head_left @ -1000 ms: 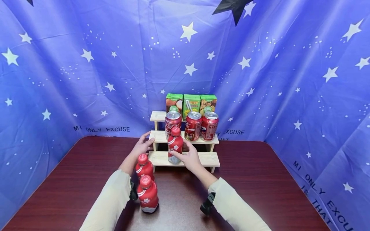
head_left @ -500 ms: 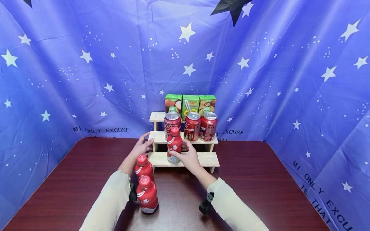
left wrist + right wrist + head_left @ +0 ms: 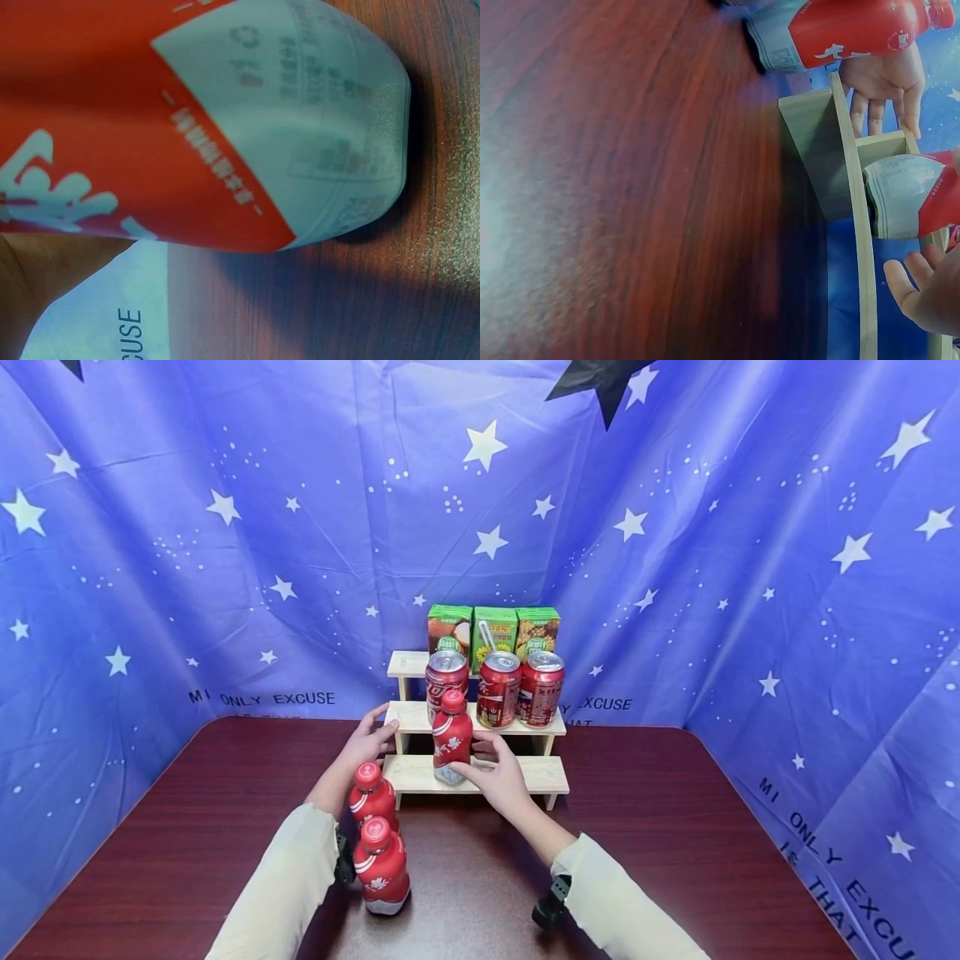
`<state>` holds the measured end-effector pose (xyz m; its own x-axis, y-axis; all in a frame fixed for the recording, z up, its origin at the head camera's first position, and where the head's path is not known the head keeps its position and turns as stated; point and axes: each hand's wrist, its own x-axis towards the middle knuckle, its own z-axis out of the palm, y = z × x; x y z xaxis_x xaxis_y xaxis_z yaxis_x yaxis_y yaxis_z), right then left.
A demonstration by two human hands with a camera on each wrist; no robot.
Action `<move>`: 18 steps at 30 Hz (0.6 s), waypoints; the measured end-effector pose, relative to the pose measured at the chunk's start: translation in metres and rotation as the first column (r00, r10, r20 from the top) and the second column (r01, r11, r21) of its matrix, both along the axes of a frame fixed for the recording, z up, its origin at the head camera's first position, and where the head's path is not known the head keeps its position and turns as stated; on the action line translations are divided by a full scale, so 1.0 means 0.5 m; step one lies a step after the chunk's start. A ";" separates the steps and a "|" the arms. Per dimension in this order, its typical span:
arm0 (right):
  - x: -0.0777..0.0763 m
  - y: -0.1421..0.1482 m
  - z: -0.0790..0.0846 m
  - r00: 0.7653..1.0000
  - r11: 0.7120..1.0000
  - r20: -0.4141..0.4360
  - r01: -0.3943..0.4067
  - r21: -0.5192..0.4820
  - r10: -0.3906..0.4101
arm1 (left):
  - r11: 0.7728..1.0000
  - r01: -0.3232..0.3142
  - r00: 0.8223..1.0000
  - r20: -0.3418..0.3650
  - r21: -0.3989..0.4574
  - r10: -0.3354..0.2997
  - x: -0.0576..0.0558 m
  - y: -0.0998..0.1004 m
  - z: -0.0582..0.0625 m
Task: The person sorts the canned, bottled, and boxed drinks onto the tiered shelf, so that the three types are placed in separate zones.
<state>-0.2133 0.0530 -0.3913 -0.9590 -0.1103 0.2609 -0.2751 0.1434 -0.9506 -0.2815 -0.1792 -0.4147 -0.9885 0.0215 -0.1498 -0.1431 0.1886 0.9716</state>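
Observation:
A red bottle with a pale base stands upright on the lowest tier of a stepped wooden rack. My right hand is just right of that bottle, its fingers and thumb spread. In the right wrist view a small gap shows between the right hand and the bottle. My left hand touches the left end of the middle tier, its fingers fairly straight. Two more red bottles, a rear one and a front one, stand on the table beside my left forearm.
Three red cans stand on the middle tier, the left one partly behind the bottle. Three green drink cartons line the top tier. A blue star-patterned cloth hangs behind the dark wooden table.
My right hand has loosened from the bottle on the lowest tier and drawn slightly right and toward me. The bottle stays upright there. My left hand stays at the rack.

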 end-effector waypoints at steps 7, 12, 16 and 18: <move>0.030 0.016 0.000 0.999 0.998 0.044 -0.032 0.055 0.030 | 1.000 0.002 1.000 -0.001 0.004 -0.002 0.000 -0.001 0.000; 0.049 0.022 -0.005 0.998 0.994 0.037 -0.059 0.090 0.056 | 1.000 -0.006 1.000 0.006 0.003 0.006 -0.001 0.001 0.003; 0.067 0.022 -0.011 0.993 0.985 0.025 -0.115 0.127 0.113 | 1.000 -0.005 1.000 0.011 0.007 0.005 0.000 0.001 0.002; 0.072 0.021 -0.019 0.987 0.976 0.020 -0.159 0.146 0.158 | 1.000 -0.003 1.000 0.010 0.008 0.003 -0.001 0.000 0.000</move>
